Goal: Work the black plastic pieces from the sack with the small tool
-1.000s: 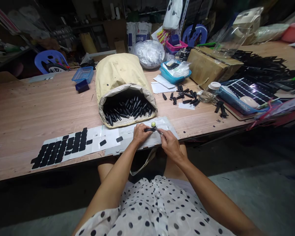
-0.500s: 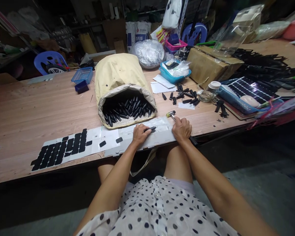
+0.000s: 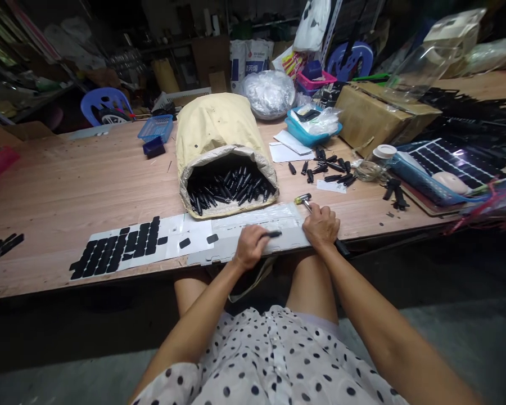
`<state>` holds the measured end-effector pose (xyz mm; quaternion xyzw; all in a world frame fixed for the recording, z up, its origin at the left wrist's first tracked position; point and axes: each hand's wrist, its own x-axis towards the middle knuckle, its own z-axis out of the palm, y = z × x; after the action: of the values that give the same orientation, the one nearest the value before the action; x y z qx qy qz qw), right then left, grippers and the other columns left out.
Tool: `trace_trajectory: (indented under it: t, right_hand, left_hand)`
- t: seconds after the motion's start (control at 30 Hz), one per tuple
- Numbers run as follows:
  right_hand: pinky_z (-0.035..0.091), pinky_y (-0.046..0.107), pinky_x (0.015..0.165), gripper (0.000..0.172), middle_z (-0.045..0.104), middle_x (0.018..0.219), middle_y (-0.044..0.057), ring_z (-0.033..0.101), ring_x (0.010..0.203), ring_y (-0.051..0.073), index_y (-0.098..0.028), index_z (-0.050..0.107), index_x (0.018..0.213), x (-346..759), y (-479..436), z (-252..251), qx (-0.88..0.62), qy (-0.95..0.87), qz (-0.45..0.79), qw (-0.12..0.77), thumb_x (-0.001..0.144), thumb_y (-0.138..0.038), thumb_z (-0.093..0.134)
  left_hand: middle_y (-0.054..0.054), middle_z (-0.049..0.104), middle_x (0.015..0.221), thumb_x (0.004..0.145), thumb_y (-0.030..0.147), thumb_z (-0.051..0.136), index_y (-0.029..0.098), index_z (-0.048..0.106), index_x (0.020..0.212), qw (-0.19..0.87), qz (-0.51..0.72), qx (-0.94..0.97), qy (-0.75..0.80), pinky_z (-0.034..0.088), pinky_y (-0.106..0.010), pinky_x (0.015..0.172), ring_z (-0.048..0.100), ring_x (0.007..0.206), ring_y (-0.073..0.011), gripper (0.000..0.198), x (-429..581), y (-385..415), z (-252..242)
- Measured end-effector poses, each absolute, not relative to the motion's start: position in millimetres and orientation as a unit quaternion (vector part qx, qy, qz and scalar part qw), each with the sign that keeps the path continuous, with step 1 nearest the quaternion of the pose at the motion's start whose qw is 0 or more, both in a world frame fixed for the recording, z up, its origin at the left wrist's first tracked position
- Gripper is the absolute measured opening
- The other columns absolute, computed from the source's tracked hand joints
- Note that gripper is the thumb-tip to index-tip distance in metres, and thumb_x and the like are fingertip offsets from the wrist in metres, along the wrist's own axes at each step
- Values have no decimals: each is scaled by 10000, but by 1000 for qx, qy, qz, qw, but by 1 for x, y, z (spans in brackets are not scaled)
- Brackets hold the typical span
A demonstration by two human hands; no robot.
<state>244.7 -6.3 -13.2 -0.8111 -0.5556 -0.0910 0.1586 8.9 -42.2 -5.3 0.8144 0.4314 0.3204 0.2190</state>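
My left hand (image 3: pixel 250 246) is closed on a slim black part (image 3: pixel 273 234), whose end points right over the grey-white board (image 3: pixel 284 241) at the table edge. What kind of part it is, I cannot make out. My right hand (image 3: pixel 321 225) grips a small hammer (image 3: pixel 302 198) with a yellowish head face; its dark handle sticks out below the hand. Beyond the hands a cream sack (image 3: pixel 217 121) lies on its side, its mouth facing me, with many similar black parts (image 3: pixel 231 188) inside. Two black rounded pieces (image 3: pixel 185 243) lie left of my left hand on white paper.
Rows of black flat pieces (image 3: pixel 103 256) cover a sheet at left. Loose black parts (image 3: pixel 320 167) lie right of the sack, before a blue basket (image 3: pixel 312 129) and a cardboard box (image 3: pixel 377 118). Another blue basket (image 3: pixel 425 180) stands at right, a small one (image 3: pixel 156 129) at the back left.
My left hand has drawn back toward the table's front edge, lifting the slim black part a little off the board. The right hand keeps its hold on the hammer. The view has turned slightly left.
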Motion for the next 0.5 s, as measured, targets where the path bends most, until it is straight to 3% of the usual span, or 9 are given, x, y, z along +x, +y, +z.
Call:
trace_trajectory:
  t: [0.13,0.33,0.5]
  right_hand:
    - [274,335,701,341,570,1000,132,495,947,272,-196,660,1209,245,-7,-14,-810,-557,-95,156,919,-207,481]
    - [274,332,696,342,571,1007,132,499,947,276,-196,652,1214,245,-7,-11,-812,-557,-95,145,918,-202,481]
    - [276,333,697,346,570,1001,131,502,953,277,-193,646,1221,247,-6,-12,-809,-560,-96,150,920,-208,477]
  left_hand:
    - [-70,735,944,1007,407,444,209,713,1120,288,248,847,372,535,-340,840,668,869,-195,352,-15,-112,-34]
    - [-118,765,1134,998,345,468,214,682,1279,354,2,608,711,542,-379,957,709,1108,-280,376,-38,-125,-64]
    - [-106,743,1225,968,313,545,255,607,1385,360,-22,543,759,531,-354,960,700,1149,-278,425,-34,-110,-61]
